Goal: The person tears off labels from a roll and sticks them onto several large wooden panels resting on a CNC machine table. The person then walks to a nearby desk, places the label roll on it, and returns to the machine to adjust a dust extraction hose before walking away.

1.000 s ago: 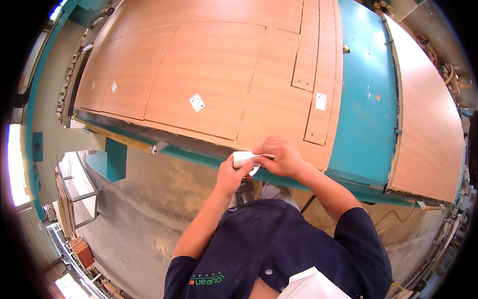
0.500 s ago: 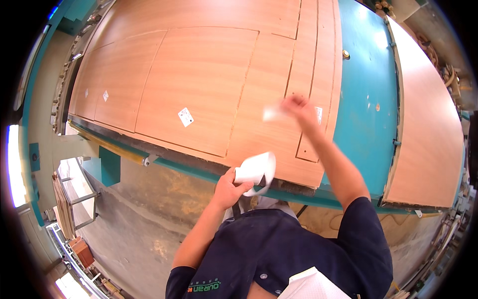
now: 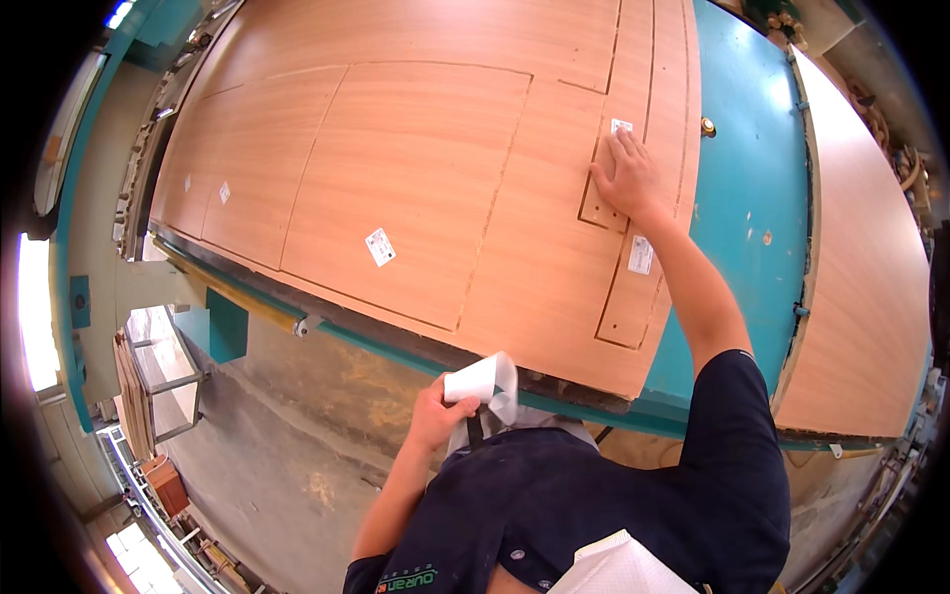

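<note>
My left hand (image 3: 432, 414) is closed round a roll of white labels (image 3: 478, 380), whose loose strip curls down in front of my waist. Out over the wood-grain panel (image 3: 416, 148), my right hand (image 3: 628, 178) lies flat with its fingers stretched. Its fingertips touch a white printed label (image 3: 621, 126) on a narrow cut piece, partly covered by them. Just below the wrist sits a second label (image 3: 640, 254). Another label (image 3: 380, 247) is stuck askew on the large middle piece, and smaller ones, such as a label (image 3: 225, 193), show further left. Grooves outline the cut pieces.
The panel rests on a teal machine table (image 3: 752, 198) with a dark front edge close to my waist. A second wood panel (image 3: 861, 267) lies at the right. A metal frame rack (image 3: 163, 371) with boards stands on the concrete floor at the left.
My right hand has moved forward with a label and now presses it flat on the narrow piece. The label roll in my left hand has shifted slightly left and toward me.
</note>
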A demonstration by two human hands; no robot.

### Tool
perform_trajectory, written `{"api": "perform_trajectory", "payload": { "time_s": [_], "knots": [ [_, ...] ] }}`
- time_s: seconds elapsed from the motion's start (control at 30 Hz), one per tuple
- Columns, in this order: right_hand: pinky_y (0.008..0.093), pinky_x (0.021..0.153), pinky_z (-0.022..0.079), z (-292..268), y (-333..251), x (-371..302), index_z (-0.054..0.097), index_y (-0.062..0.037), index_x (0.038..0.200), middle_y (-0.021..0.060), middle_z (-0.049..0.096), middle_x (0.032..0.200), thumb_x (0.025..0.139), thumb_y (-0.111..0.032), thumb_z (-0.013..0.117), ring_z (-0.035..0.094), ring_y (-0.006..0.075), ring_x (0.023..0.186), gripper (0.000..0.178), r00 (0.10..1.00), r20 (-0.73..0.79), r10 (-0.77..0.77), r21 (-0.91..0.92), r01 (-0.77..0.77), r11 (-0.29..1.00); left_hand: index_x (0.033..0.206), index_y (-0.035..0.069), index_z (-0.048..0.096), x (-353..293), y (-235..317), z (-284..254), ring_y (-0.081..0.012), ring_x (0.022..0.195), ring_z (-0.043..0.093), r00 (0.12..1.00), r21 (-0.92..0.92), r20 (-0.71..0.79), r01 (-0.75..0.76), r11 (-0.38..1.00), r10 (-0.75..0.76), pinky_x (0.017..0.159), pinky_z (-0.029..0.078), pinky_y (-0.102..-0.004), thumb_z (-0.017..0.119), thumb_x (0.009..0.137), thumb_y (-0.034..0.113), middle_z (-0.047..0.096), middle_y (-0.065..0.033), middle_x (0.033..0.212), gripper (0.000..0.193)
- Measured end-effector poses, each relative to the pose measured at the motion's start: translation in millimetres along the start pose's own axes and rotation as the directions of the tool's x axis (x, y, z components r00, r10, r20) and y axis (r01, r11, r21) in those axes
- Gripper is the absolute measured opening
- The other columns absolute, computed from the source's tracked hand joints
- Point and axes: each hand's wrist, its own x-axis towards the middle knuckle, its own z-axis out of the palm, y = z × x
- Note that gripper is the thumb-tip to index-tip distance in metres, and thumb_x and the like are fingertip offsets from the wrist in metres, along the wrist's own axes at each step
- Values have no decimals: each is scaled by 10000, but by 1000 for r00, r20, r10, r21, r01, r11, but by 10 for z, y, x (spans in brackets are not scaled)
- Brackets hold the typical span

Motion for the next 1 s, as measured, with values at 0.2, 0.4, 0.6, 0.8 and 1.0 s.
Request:
{"api": "perform_trajectory", "payload": {
  "time_s": [0.2,0.4,0.6,0.8,1.0],
  "knots": [
    [384,1110,204,32,40,184,349,10,1351,173,307,1436,835,-435,555,251,298,1348,712,977,186,105,-25,-102,994,1025,1,572,44,22,92,-84,685,560,1000,33,30,6,999,-7,633,474,-237,703,767,114,626,-41,837,310],
    [383,1104,223,-266,-186,-142,353,10,1349,169,311,1434,835,-453,553,239,297,1354,720,939,329,102,12,-112,994,1036,0,579,-57,38,116,-87,684,560,999,-22,29,-11,1000,12,631,475,-239,704,762,101,631,-44,854,318],
    [397,1068,283,-288,-201,-279,420,4,1300,161,369,1394,806,-487,569,308,302,1313,712,945,314,88,4,-94,996,1029,-6,592,-268,-44,-13,-92,671,565,999,-35,3,-52,998,52,621,478,-243,697,762,81,642,-52,852,300],
    [405,991,371,-702,-643,-530,543,9,1168,186,519,1230,785,-425,603,465,329,1173,582,839,535,102,90,-176,980,1039,-19,594,-351,-198,-271,-116,693,592,990,-64,12,-137,988,138,608,493,-258,676,777,62,649,-69,866,286],
    [377,916,435,-1105,-1697,-1651,599,7,1091,191,614,1088,789,-234,637,570,324,1048,388,950,303,72,599,-249,761,1024,-15,594,-511,-200,-631,-120,716,601,970,-144,-36,-242,960,239,651,497,-257,668,783,60,646,-63,870,263]
  ]
}}
